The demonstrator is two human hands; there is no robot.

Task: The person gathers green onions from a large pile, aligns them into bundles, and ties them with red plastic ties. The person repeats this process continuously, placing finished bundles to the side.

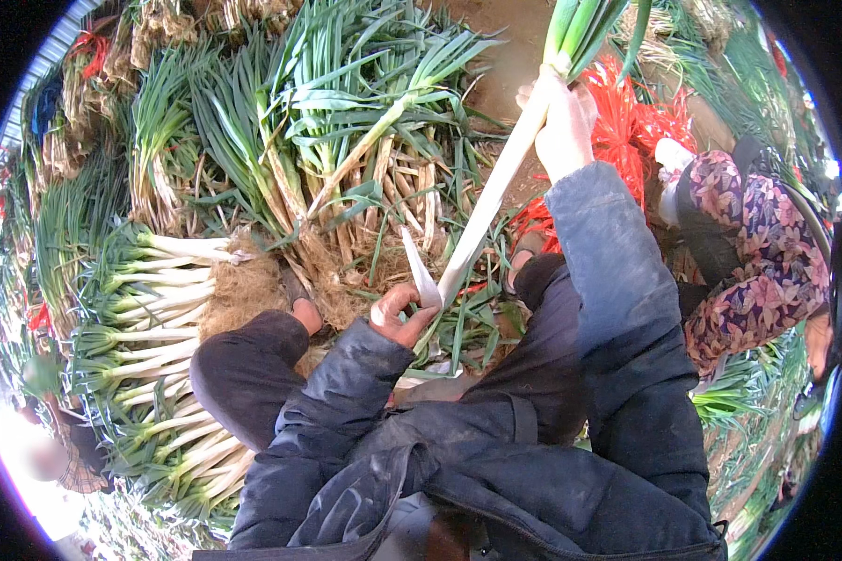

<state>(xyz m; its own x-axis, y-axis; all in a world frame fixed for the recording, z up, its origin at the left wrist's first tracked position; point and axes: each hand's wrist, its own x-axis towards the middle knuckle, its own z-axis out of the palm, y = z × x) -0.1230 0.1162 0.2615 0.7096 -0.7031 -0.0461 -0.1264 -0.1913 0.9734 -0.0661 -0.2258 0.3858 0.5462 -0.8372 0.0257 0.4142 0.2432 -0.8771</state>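
Observation:
A long leek-like green onion (495, 186) slants across the space in front of me, its white stalk bare and its green leaves at the top. My right hand (565, 123) grips it where the white turns to green. Lower down, my left hand (401, 315) pinches a pale strip of outer skin (421, 266) that stands away from the stalk's lower end. The roots of this onion are hidden behind the left hand. Loose green leaves (473, 319) lie below the stalk, between my knees.
Cleaned onions (161, 294) lie in a row at my left, roots inward. Ahead stands a heap of untrimmed onions (351, 140) with brown skins. Red plastic strands (614, 119) lie beyond my right arm. A person in a floral garment (765, 259) sits close at right.

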